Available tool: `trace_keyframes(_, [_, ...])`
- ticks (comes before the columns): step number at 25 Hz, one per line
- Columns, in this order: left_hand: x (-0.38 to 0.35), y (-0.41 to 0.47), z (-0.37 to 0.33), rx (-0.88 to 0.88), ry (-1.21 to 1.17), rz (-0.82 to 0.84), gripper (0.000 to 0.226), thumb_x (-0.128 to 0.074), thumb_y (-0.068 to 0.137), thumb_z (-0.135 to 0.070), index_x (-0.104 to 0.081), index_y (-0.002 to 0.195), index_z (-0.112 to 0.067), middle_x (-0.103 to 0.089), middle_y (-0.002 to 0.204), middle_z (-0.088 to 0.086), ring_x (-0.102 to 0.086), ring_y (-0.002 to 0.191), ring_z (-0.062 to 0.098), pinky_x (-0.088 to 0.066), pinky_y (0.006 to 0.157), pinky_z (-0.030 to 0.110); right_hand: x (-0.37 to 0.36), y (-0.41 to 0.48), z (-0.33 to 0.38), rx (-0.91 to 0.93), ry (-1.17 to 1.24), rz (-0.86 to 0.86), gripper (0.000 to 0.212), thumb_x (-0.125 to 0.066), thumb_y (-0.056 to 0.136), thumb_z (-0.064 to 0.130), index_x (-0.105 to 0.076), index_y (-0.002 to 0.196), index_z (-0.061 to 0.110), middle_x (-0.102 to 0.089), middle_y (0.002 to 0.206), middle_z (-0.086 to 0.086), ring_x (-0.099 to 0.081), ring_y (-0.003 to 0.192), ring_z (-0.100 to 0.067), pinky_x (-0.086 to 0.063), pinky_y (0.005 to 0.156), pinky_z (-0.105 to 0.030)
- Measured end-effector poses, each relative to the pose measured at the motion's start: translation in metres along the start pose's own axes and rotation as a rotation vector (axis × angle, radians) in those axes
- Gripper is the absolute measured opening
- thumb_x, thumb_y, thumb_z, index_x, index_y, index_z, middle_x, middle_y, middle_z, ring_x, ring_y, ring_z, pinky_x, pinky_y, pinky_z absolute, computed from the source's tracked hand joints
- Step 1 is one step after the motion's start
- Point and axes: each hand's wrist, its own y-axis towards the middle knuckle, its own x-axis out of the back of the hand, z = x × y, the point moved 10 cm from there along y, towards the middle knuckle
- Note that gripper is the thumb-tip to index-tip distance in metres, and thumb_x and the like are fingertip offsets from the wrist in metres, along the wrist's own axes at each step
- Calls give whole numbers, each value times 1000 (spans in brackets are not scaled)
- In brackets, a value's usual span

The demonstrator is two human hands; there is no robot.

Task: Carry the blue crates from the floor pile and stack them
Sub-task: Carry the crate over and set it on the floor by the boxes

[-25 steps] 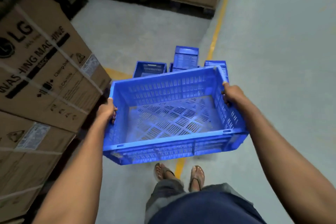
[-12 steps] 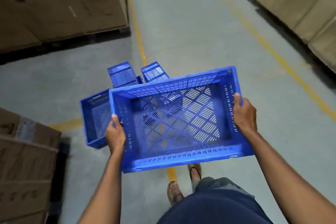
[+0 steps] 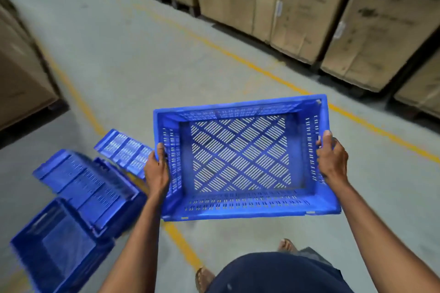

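Blue crate [image 3: 238,206], left hand [image 3: 156,173] and right hand [image 3: 332,162] curled round its end rims, floor pile [image 3: 83,181] blurred, cropped.

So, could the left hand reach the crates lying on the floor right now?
Probably not: the left hand grips the carried crate, and the floor crates lie well below it, to its left.
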Motion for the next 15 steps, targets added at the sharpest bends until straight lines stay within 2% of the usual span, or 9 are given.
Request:
trace_keyframes(3, [-96,6,-62,-50,-31,107,62,-33,105,-58,-61,85,-6,-61,78,9,-54,75,25,-34,68,35,61,61,-29,-74,27,-88,68,-29,95,73,-63,79,16,-66,70,-7,-64,71,-34,-55,75,-48])
trace_keyframes(6, [-190,22,-112,-58,-46,236,77,-33,94,-77,-57,76,-5,-59,68,8,-53,66,25,-44,67,44,109,124,-51,-157,23,-130,71,-28,90,79,-64,78,19,-69,73,-6,-66,74,-36,-57,76,-48])
trace_keyframes(8, [-245,41,-139,0,-91,323,81,-38,84,-86,-56,72,-8,-56,62,7,-50,60,23,-45,63,45,129,164,-66,-243,57,-130,68,-34,88,79,-61,74,18,-64,67,-5,-60,58,-31,-55,61,-42])
trace_keyframes(9, [-273,50,-155,25,-97,375,78,-42,82,-87,-56,70,-12,-54,60,7,-48,58,23,-44,61,44,134,183,-71,-281,108,-118,62,-38,89,75,-58,72,18,-58,63,-5,-52,48,-26,-48,51,-35])
trace_keyframes(11, [-327,65,-193,43,-86,466,66,-48,88,-77,-58,71,-13,-54,58,7,-47,50,22,-43,56,35,136,221,-79,-365,223,-71,52,-45,93,66,-54,74,19,-48,60,-4,-38,38,-18,-32,45,-24])
trace_keyframes(15, [-442,109,-247,95,-82,662,53,-54,96,-56,-53,69,-11,-46,56,8,-39,41,20,-34,43,23,128,293,-96,-536,304,12,44,-46,95,60,-49,77,19,-39,59,1,-26,39,-15,-22,45,-22])
